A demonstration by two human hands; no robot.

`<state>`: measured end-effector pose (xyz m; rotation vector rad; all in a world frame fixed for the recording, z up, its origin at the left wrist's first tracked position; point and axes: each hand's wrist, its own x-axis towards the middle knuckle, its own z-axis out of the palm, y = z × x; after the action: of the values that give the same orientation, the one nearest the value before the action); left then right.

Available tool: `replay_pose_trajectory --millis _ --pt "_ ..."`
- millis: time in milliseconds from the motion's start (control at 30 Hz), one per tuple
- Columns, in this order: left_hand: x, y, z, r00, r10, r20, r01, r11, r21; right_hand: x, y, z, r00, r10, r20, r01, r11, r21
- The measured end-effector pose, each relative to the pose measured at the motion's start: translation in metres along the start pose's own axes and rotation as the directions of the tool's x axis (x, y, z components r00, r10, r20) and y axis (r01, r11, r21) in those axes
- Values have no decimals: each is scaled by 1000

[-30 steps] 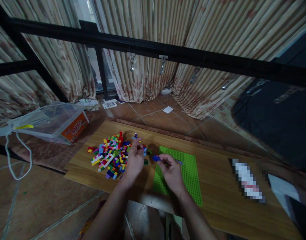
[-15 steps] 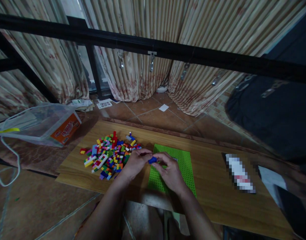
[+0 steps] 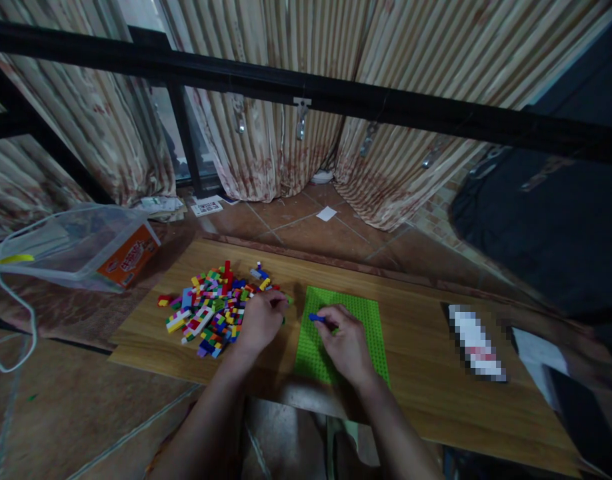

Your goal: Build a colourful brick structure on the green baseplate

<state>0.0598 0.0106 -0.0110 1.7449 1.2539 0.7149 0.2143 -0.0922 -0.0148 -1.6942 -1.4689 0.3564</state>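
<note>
Head view, right hand (image 3: 345,340): fingertips clamped on a blue brick (image 3: 315,318), over the green baseplate (image 3: 313,353), partly covered by hand and forearm.
Left hand (image 3: 261,321): curled beside the brick pile (image 3: 220,323); cannot tell whether it grips anything.
Orange label (image 3: 129,255): white characters, too small to read.
Pixelated item (image 3: 476,343): unrecognisable.

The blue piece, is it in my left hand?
No, the right hand pinches the blue piece, while the left hand is at the edge of the brick pile.
</note>
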Motion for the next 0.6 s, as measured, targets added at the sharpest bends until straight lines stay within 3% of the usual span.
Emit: replay_pose_trajectory --millis 100,200,367,600 --pt "-1 -1 0 995 93 -31 -74 920 384 -6 10 -2 999 27 -24 -30 991 -129" --pt "-3 -2 2 993 111 -28 -74 811 581 -14 15 0 998 31 -45 -42 967 -250" --pt "-5 -1 4 995 94 -30 -52 756 653 -24 20 5 999 34 -33 -44 931 -362" --pt "-9 7 6 989 136 -52 -72 765 640 -30 22 -3 998 20 55 -9 983 -182"
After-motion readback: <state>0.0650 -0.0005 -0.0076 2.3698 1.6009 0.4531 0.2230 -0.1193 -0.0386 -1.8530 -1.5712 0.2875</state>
